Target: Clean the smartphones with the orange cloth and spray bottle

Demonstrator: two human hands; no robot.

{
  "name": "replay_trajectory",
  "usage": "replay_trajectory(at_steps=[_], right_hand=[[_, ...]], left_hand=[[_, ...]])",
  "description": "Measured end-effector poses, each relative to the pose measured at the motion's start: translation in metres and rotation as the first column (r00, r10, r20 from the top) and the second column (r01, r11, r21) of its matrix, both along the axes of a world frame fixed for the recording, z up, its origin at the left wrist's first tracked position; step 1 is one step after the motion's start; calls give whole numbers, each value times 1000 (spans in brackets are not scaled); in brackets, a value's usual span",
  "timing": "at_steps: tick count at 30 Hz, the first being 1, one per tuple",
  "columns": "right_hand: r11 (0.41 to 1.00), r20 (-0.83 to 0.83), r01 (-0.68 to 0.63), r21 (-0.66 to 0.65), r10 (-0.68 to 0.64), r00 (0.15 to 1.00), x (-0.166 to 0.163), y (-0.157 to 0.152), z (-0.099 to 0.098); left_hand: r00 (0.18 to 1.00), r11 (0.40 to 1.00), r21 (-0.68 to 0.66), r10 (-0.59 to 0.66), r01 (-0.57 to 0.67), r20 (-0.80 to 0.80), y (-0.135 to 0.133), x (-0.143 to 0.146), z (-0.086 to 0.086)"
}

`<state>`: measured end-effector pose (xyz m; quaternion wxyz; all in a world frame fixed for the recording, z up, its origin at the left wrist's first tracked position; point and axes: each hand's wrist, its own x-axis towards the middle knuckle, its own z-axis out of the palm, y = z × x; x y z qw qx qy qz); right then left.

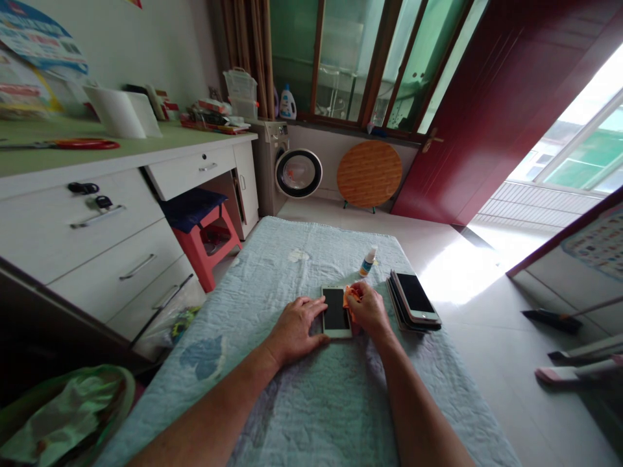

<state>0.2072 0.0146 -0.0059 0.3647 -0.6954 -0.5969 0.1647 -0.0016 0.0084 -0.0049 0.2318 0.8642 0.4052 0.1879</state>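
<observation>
A long worktop (302, 415) covered by a pale blue quilted cloth runs away from the person and fills the middle of the view. To the right stands a dark red door (491, 110), swung open with bright light on the floor beside it. Along the left wall is a white drawer unit (97, 227) with a green top, and at the far wall sits a washing machine (296, 172) with a round wooden board (368, 174) leaning just beside it. A red stool (207, 243) with a dark blue cushion is tucked under the drawer unit. The left hand (296, 332) lies flat on the quilt, its fingers (315, 305) slightly spread and their tips touching the left edge of a white phone (336, 312). The right hand (368, 310) rests at the phone's right side. A stack of phones (415, 302) lies on the worktop just right of that hand. The white phone lies screen up, near the middle of the worktop, between the two hands. A small bottle (368, 261) stands upright beyond the right hand. The right fingers pinch a crumpled orange cloth (351, 297) at the phone's upper right corner.
</observation>
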Motion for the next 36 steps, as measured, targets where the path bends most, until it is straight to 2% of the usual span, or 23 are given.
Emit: replay_trajectory(at_steps=[6, 10, 25, 31, 36], right_hand=[[987, 18, -93, -131, 96, 995, 9, -7, 12], [979, -34, -121, -164, 116, 993, 12, -8, 15], [1000, -102, 10, 11, -8, 995, 2, 2, -8], [998, -112, 59, 14, -57, 992, -1, 12, -6], [1000, -99, 23, 4, -23, 995, -1, 13, 0]], left_hand=[[1000, 1000, -12, 1, -1, -2, -1, 0, 3], [1000, 1000, -15, 2, -2, -3, -1, 0, 3], [1000, 1000, -6, 2, -2, -7, 0, 0, 0], [1000, 1000, 5, 7, -7, -9, 0, 0, -1], [1000, 1000, 9, 6, -6, -7, 1, 0, -1]])
